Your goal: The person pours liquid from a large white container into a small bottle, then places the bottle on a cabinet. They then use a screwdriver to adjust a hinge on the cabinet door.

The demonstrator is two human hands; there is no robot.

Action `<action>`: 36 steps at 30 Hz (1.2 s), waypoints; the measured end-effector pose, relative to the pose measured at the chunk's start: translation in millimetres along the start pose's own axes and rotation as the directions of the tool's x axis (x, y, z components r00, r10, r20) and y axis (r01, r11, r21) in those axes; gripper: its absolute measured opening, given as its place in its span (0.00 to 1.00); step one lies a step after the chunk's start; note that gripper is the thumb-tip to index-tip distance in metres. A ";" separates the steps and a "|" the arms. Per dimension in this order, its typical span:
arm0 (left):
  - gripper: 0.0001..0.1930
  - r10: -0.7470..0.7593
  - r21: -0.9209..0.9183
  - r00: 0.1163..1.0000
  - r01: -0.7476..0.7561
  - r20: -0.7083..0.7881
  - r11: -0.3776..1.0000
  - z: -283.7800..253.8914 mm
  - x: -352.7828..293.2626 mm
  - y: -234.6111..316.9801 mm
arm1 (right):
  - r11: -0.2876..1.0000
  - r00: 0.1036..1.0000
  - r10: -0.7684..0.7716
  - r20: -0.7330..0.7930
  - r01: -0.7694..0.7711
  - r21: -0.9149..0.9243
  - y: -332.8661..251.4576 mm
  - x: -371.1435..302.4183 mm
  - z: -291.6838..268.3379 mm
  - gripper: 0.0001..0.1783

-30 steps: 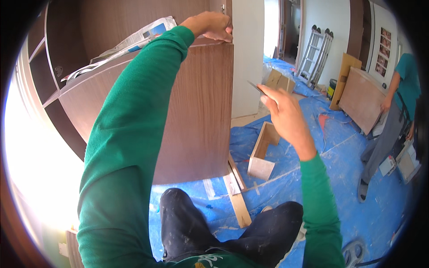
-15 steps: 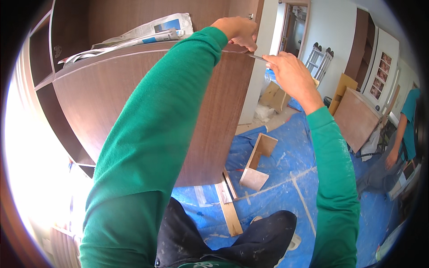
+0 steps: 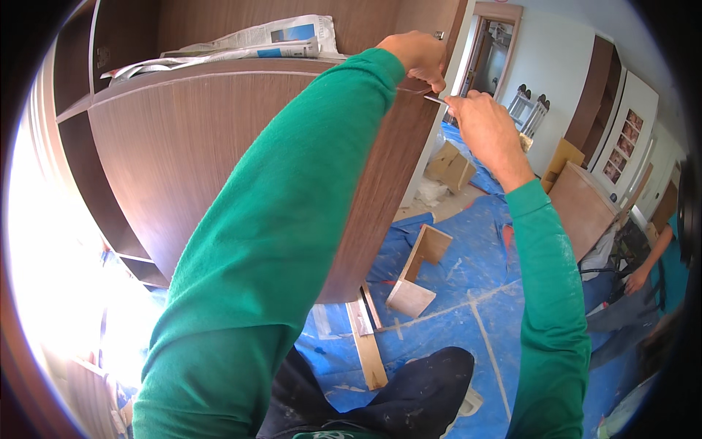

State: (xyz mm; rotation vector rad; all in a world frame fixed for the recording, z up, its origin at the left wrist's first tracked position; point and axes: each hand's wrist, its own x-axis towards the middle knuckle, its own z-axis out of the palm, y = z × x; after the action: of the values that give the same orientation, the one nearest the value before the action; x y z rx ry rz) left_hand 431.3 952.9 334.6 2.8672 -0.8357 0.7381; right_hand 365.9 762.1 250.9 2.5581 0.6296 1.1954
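Note:
A curved brown wood-grain cabinet panel point(image 3: 219, 146) fills the left and middle of the view. At the right end of its top edge, my left hand point(image 3: 418, 57) is closed with fingertips bent down to the corner; whatever they pinch is hidden. My right hand point(image 3: 486, 132) is wrapped round a chisel-like tool. Its thin metal blade point(image 3: 436, 99) points left and meets the panel's corner just below my left fingertips. The tool's yellowish butt end point(image 3: 525, 143) shows behind my right hand.
Folded newspapers point(image 3: 256, 50) lie on the cabinet ledge. Blue sheeting point(image 3: 468, 249) covers the floor, with an open wooden piece point(image 3: 418, 271) and a wooden strip point(image 3: 369, 351) on it. A folded ladder point(image 3: 528, 110) leans at the back. Another person point(image 3: 662, 271) is at far right.
My view has shifted, so the cabinet corner and both hands appear farther right. The blade now lies closer under my left fingertips. At far right, the other person's arm has moved.

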 end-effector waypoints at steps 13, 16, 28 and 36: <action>0.24 -0.029 0.012 0.999 0.029 0.018 0.999 1.0 -1.6 4.2 | 0.993 0.998 -0.003 0.061 0.010 -0.117 -20.0 8.2 -5.8 0.14; 0.23 0.007 0.012 0.999 -0.006 -0.050 1.000 6.6 -0.3 -2.2 | 0.993 1.000 0.005 0.028 -0.002 -0.117 -23.4 8.2 -1.5 0.13; 0.25 -0.049 0.015 0.999 0.049 -0.017 0.999 3.1 -2.1 8.2 | 0.964 0.985 0.147 0.088 -0.123 -0.236 -60.2 14.8 -4.6 0.09; 0.26 0.033 0.046 0.994 -0.028 -0.108 0.999 13.3 5.6 0.2 | 0.976 0.994 0.098 -0.042 -0.104 -0.189 -37.9 6.4 23.5 0.09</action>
State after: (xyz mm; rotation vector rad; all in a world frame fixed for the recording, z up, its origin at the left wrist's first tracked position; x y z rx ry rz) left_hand 441.0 947.5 325.5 2.8275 -0.8610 0.9185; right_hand 377.2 797.4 225.3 2.4388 0.3747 1.2662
